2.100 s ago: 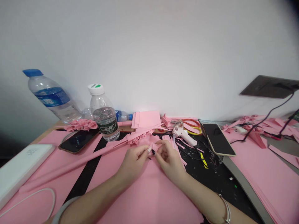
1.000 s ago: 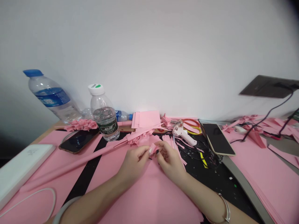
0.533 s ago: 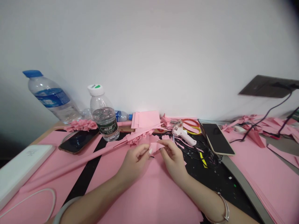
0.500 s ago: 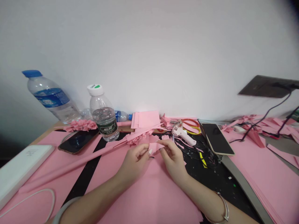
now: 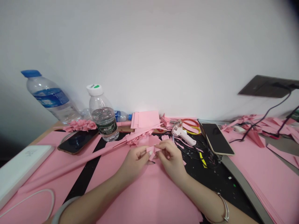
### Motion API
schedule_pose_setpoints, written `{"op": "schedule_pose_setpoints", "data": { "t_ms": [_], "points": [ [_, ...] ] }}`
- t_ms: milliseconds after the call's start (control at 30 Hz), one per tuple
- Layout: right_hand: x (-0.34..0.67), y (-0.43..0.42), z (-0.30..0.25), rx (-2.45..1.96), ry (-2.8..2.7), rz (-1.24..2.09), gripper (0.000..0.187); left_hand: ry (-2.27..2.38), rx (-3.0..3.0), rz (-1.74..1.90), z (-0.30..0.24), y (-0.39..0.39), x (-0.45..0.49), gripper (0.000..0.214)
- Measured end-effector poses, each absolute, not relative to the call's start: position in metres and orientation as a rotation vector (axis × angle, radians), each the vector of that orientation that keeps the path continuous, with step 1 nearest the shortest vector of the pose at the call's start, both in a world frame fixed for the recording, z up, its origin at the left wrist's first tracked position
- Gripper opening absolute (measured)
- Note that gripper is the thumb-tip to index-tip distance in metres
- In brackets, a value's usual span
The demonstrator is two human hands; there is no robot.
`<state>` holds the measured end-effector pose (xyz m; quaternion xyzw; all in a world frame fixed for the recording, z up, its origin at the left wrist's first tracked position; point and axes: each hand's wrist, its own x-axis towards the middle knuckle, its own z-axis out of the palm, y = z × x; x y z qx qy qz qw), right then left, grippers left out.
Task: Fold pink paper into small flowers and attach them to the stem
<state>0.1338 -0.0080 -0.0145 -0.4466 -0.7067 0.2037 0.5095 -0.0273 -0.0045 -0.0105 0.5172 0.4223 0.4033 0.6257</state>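
My left hand (image 5: 134, 161) and my right hand (image 5: 171, 160) meet at the middle of the desk. Both pinch one small folded piece of pink paper (image 5: 153, 149), thumbs and fingertips closed on it from either side. The piece is held just above a large pink sheet (image 5: 149, 196) that lies under my forearms. Behind the hands lies a row of small pink folded pieces (image 5: 137, 138) on a long pink strip (image 5: 77, 163).
A white glue gun (image 5: 183, 137), scissors with red and yellow handles (image 5: 192, 126) and a phone (image 5: 217, 138) lie to the right. Two water bottles (image 5: 104, 116) (image 5: 50, 96), a second phone (image 5: 74, 141) and a white power bank (image 5: 21, 166) are on the left. Cables and pink scraps fill the far right.
The pink piece was opened out into a flat pointed flap between my fingers, and is now folded small again. My right hand has edged closer to the left.
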Motion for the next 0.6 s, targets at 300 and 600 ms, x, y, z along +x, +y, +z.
{"op": "schedule_pose_setpoints", "data": {
  "t_ms": [300,600],
  "points": [
    [0.1344,-0.0092,-0.0111,-1.033,-1.863,0.366,0.023,0.985,1.101,0.903,-0.004,-0.0035,-0.0276,0.035],
    [0.1385,-0.0128,-0.0148,-1.017,-2.058,0.319,0.042,0.915,0.89,0.957,-0.0131,0.0025,-0.0327,0.036]
  ]
}}
